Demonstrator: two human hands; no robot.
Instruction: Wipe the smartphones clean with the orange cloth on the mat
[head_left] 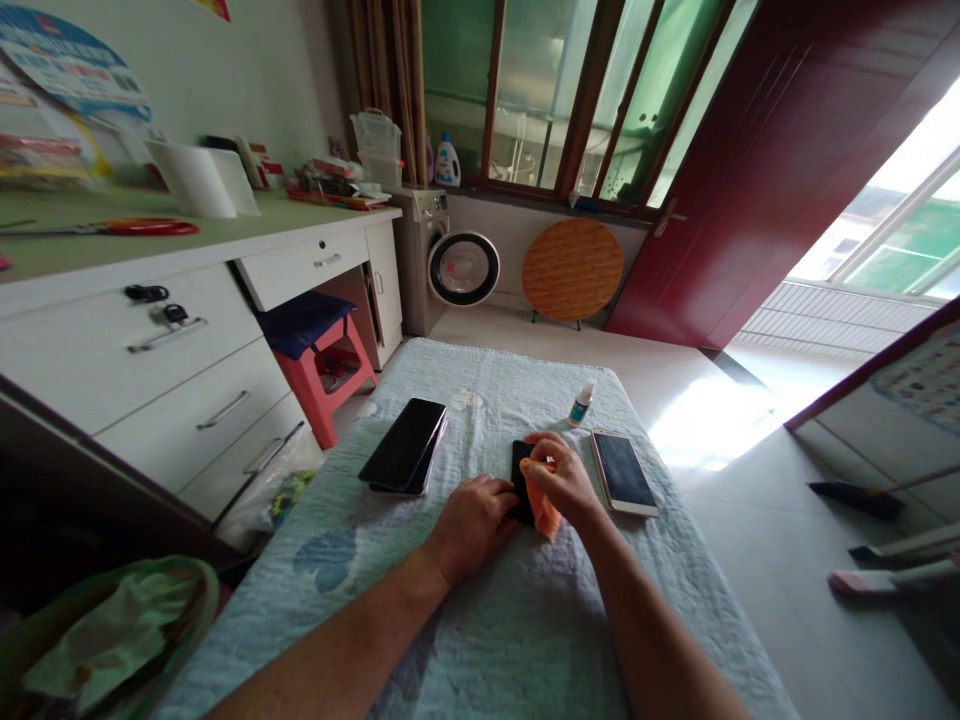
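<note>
A black smartphone [519, 462] lies on the quilted cloth in front of me, partly covered by my hands. My left hand [474, 517] grips its left edge, fingers bent against the side. In my right hand [561, 478] an orange cloth [541, 508] is pinched between the fingers, and it rests over the phone's screen and hangs toward me. To the right lies a phone with a pale gold frame [625, 473]. Off to the left is a stack of dark-screened phones [405, 446]. A small spray bottle [581, 405] with a blue label stands beyond my right hand.
The pale blue quilted cloth [480, 385] covers the table. A red stool [322, 385] is by the desk drawers [187, 345] at left, near a waste bin [199, 600]. A washing machine [416, 265] with its door ajar and a round wooden tabletop [573, 268] are behind.
</note>
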